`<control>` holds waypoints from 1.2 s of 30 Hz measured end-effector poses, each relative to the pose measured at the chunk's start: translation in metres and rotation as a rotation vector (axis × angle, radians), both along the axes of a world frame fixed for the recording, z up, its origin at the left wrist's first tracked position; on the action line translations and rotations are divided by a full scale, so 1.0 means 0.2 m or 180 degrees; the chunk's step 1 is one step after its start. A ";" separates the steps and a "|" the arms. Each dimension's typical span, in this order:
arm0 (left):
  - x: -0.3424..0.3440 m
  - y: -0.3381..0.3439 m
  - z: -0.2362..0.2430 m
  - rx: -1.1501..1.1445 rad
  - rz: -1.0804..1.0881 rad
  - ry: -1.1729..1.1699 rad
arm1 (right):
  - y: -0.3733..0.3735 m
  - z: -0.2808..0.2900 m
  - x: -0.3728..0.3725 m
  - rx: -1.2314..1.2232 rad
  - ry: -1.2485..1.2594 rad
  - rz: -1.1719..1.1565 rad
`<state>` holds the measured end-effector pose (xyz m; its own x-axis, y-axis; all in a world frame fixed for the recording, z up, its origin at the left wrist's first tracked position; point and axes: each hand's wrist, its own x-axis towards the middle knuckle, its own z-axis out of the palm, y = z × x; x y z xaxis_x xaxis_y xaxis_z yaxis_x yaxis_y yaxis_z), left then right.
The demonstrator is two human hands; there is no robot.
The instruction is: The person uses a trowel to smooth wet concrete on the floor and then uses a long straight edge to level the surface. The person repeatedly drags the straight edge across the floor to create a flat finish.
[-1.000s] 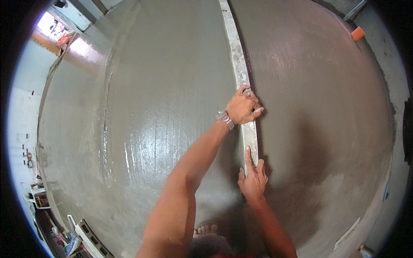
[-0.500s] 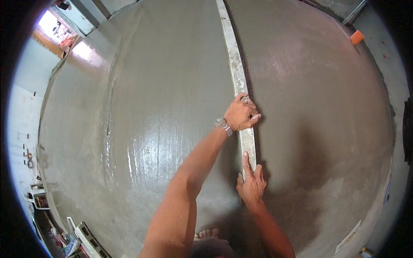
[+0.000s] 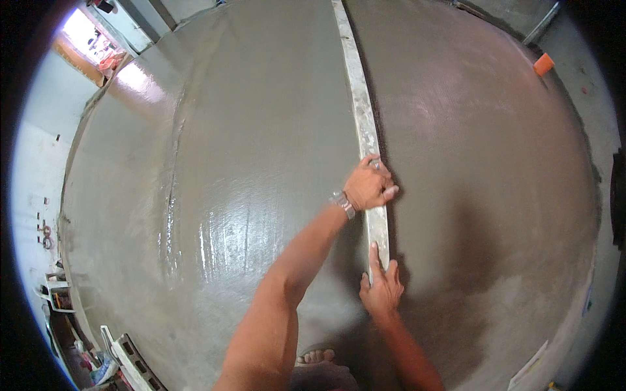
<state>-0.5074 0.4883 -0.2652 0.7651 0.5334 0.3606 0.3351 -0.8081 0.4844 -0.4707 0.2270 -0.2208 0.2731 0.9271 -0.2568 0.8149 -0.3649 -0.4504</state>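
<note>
A long, pale straightedge, blotched with cement, lies across wet grey concrete and runs from near my body to the far edge of the view. My left hand, with a metal watch on its wrist, is wrapped over the bar from above. Closer to me, my right hand grips the bar's near end, its index finger stretched along the top face and the thumb on the left side. The underside of the bar and some fingertips are hidden.
A ridge runs through the wet surface on the left. An orange object sits at the far right edge. Hollow block and clutter lie at lower left, by a white wall. My bare foot shows below.
Both hands sit slightly lower in the picture, closer to me, still gripping the straightedge. The whole view has shifted a little as well.
</note>
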 end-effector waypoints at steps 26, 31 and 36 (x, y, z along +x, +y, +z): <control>-0.05 0.05 -0.01 0.0038 0.0024 0.0040 | 0.05 -0.01 -0.05 0.0057 0.0004 0.0061; -0.08 -0.22 0.04 -0.0275 -0.0169 -0.0131 | -0.19 -0.01 -0.03 -0.0041 0.0070 0.0085; -0.08 0.02 -0.01 -0.0084 -0.0020 -0.0224 | 0.02 0.00 -0.06 0.0164 0.0012 0.0042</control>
<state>-0.5227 0.4930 -0.2667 0.7417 0.5388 0.3995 0.2945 -0.7967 0.5278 -0.4831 0.2312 -0.2212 0.2599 0.9426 -0.2096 0.8177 -0.3303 -0.4715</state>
